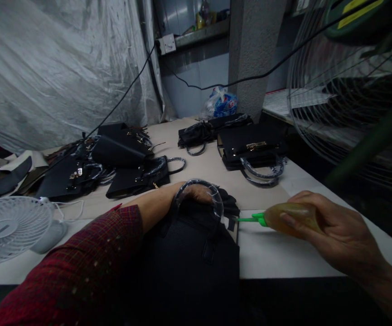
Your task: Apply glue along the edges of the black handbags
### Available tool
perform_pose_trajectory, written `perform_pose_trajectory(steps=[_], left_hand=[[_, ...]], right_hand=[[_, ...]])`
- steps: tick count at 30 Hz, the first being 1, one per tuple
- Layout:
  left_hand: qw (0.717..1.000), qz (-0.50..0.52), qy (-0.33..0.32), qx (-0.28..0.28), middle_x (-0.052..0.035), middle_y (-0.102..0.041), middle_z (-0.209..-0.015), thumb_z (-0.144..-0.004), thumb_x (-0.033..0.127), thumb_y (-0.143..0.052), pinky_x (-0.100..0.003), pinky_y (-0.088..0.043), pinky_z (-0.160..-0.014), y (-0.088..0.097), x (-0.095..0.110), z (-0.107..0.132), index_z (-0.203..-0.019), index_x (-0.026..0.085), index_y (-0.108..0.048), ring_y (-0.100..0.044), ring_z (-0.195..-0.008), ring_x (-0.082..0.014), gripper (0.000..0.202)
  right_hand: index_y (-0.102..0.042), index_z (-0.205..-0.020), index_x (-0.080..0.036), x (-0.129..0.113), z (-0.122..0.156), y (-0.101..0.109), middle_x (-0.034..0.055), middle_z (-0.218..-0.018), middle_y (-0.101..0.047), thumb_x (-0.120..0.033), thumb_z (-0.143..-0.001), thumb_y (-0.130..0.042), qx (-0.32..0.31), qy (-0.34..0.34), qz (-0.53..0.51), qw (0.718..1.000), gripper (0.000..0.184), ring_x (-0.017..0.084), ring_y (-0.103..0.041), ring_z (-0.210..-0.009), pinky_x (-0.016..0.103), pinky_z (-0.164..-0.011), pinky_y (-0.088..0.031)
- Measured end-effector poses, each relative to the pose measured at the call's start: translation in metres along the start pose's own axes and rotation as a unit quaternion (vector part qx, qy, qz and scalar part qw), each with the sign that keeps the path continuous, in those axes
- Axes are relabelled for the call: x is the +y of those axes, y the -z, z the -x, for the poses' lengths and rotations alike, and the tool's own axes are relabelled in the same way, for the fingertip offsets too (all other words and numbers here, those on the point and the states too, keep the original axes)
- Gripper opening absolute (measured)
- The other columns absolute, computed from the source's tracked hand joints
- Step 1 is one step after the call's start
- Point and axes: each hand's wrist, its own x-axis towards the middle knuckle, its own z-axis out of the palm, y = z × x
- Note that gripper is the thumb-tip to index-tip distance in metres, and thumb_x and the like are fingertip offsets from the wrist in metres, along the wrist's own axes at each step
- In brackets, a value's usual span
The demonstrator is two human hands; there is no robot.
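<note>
A black handbag (189, 258) stands at the near edge of the table, its ring-like handle (218, 199) wrapped in clear film. My left hand (199, 194) reaches over the bag and grips its far upper part, seen through the handle; most of its fingers are hidden or hard to separate from the dark material. My right hand (335, 226) is closed around a soft squeeze bottle (291, 219) of yellowish-brown liquid. The bottle lies nearly level. Its thin green nozzle (250, 219) points left, with the tip at the bag's right side edge, beside a small dark patch.
Several black handbags lie farther back, including one at right (250, 145) and one at left (137, 179). A small white fan (8, 231) stands at the left. A large wire-cage fan (335, 90) looms at right. A black cable (243, 81) hangs across the view.
</note>
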Motion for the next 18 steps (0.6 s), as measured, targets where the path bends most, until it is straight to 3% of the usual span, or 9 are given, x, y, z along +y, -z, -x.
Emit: perform_pose_trajectory(steps=[4, 8, 14, 18], left_hand=[[1.000, 0.007, 0.004, -0.024, -0.0066, -0.078, -0.093, -0.081, 0.000, -0.069, -0.033, -0.053, -0.091, 0.003, -0.009, -0.002, -0.092, 0.003, -0.077, -0.068, -0.104, -0.0271, 0.014], [1.000, -0.005, 0.014, -0.004, -0.0078, -0.078, -0.090, -0.079, 0.001, -0.070, -0.037, -0.052, -0.093, 0.004, -0.021, -0.006, -0.089, 0.002, -0.076, -0.067, -0.101, -0.0278, 0.011], [1.000, -0.009, 0.006, -0.025, -0.0089, -0.079, -0.091, -0.078, 0.010, -0.073, -0.040, -0.056, -0.095, 0.007, -0.029, -0.010, -0.086, 0.007, -0.075, -0.069, -0.108, -0.0329, 0.008], [0.999, -0.021, 0.010, -0.026, -0.0093, -0.081, -0.098, -0.072, 0.011, -0.073, -0.044, -0.058, -0.096, 0.011, -0.034, -0.011, -0.090, 0.013, -0.075, -0.071, -0.107, -0.0341, 0.018]], right_hand=[[-0.068, -0.088, -0.029, -0.001, 0.006, -0.003, 0.0018, -0.082, -0.071, -0.060, -0.099, -0.066, -0.046, -0.004, -0.042, 0.998, 0.033, 0.023, -0.064, -0.056, 0.036, -0.049, -0.054], [-0.068, -0.092, -0.031, -0.003, 0.010, -0.001, 0.0013, -0.086, -0.071, -0.056, -0.098, -0.068, -0.027, -0.001, -0.046, 0.999, 0.025, 0.024, -0.065, -0.057, 0.038, -0.050, -0.054], [-0.067, -0.095, -0.034, -0.006, 0.010, 0.002, 0.0006, -0.087, -0.072, -0.051, -0.098, -0.067, -0.067, 0.031, -0.073, 0.995, 0.018, 0.026, -0.068, -0.061, 0.038, -0.050, -0.054], [-0.066, -0.095, -0.033, -0.005, 0.006, -0.003, 0.0014, -0.087, -0.071, -0.053, -0.098, -0.069, -0.001, 0.029, -0.041, 0.999, 0.021, 0.025, -0.066, -0.060, 0.038, -0.052, -0.053]])
